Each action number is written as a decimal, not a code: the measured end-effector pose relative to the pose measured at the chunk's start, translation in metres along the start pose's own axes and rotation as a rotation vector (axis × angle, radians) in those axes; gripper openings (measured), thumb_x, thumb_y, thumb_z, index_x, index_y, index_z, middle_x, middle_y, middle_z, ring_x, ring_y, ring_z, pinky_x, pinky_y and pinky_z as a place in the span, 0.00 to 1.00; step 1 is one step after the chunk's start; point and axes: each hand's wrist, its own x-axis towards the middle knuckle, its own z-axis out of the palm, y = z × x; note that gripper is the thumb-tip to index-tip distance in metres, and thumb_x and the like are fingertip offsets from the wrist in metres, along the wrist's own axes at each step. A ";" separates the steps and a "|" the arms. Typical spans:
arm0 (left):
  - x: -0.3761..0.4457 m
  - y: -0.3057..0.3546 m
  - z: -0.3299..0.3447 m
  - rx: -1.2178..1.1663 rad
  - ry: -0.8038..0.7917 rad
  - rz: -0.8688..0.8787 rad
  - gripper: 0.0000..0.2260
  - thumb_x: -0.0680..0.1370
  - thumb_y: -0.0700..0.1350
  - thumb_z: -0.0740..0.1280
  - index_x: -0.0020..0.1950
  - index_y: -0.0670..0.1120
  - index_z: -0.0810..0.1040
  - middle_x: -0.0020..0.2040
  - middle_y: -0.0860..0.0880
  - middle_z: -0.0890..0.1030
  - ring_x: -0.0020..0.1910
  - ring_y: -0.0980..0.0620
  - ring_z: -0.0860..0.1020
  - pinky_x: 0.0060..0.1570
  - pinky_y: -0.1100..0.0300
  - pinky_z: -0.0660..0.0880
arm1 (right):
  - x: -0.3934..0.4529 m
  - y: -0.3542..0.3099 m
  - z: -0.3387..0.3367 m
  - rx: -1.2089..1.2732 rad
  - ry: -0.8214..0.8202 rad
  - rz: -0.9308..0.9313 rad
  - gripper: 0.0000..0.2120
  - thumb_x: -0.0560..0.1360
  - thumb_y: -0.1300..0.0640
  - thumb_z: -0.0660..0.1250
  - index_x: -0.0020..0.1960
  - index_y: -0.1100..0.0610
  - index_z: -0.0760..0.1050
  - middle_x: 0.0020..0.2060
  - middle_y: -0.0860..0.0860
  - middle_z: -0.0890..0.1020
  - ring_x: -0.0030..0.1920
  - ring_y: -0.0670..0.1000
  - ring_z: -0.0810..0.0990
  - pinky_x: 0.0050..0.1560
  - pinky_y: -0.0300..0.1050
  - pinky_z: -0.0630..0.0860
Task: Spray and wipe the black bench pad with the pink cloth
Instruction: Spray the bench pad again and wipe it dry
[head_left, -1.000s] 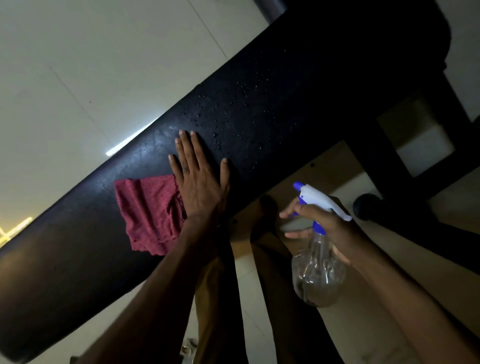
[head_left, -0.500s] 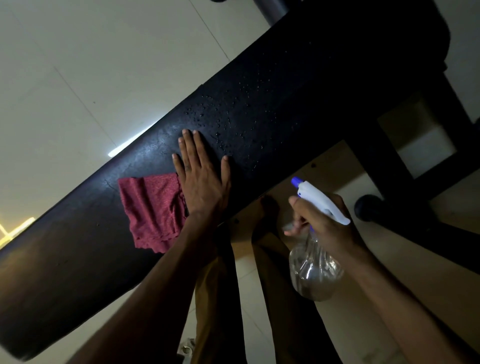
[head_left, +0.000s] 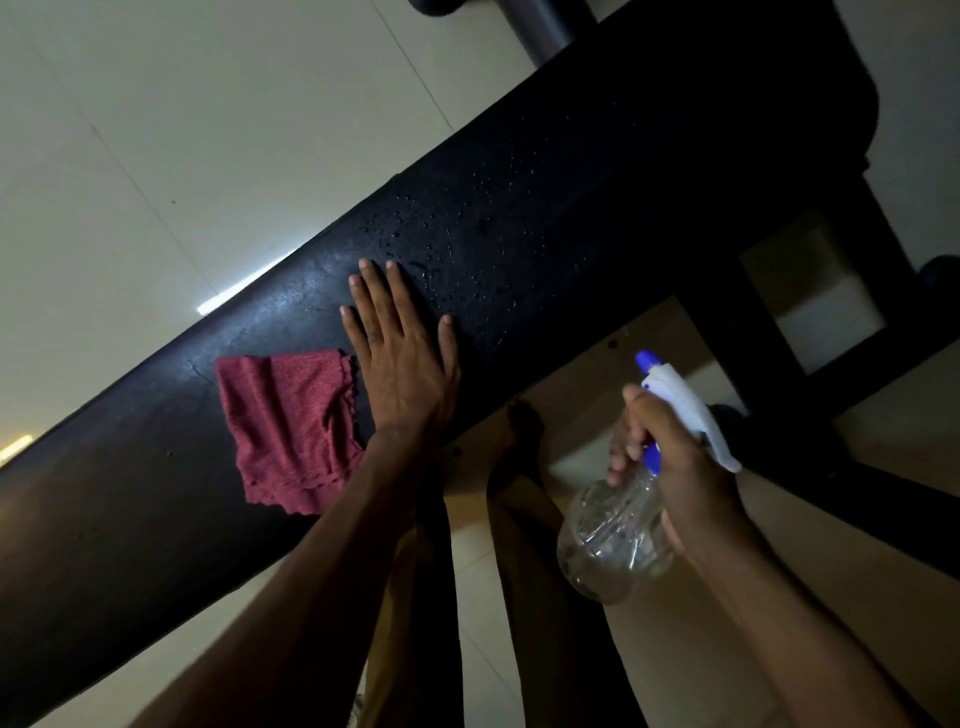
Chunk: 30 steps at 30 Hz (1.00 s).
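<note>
My left hand (head_left: 402, 358) lies flat on the black bench pad (head_left: 571, 171), just beside the pink cloth (head_left: 288, 428). Droplets (head_left: 441, 249) bead ahead of my fingers. My right hand (head_left: 670, 457) has its grip around the spray bottle (head_left: 613, 540), off the pad.

The black bench pad (head_left: 545, 218) runs diagonally under the flat left hand (head_left: 400, 358), water droplets beading just beyond its fingertips; the pink cloth (head_left: 288, 428) lies crumpled, perhaps loosely folded, on the pad, touching that hand's outer edge.

pad (head_left: 571, 171) black | cloth (head_left: 288, 431) pink-red | spray bottle (head_left: 618, 535) clear, blue-white head
</note>
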 end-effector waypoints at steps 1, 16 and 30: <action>0.000 0.001 0.000 0.005 -0.006 0.020 0.32 0.84 0.56 0.51 0.82 0.39 0.46 0.82 0.39 0.46 0.82 0.41 0.44 0.80 0.43 0.43 | 0.000 0.000 -0.003 0.015 -0.005 -0.002 0.17 0.68 0.44 0.68 0.27 0.53 0.71 0.25 0.54 0.72 0.28 0.55 0.76 0.30 0.49 0.75; 0.020 0.043 0.005 0.036 -0.065 0.196 0.32 0.84 0.58 0.47 0.82 0.40 0.44 0.83 0.41 0.44 0.82 0.44 0.42 0.80 0.43 0.44 | 0.010 0.000 -0.034 0.183 0.185 0.099 0.19 0.79 0.55 0.66 0.30 0.54 0.74 0.27 0.48 0.80 0.35 0.48 0.86 0.63 0.70 0.74; 0.024 0.091 0.013 0.130 -0.116 0.318 0.33 0.85 0.59 0.44 0.82 0.41 0.42 0.82 0.40 0.41 0.81 0.44 0.40 0.78 0.37 0.42 | 0.043 -0.043 -0.063 0.258 0.171 0.020 0.17 0.82 0.60 0.61 0.34 0.56 0.75 0.40 0.56 0.81 0.50 0.53 0.84 0.52 0.59 0.83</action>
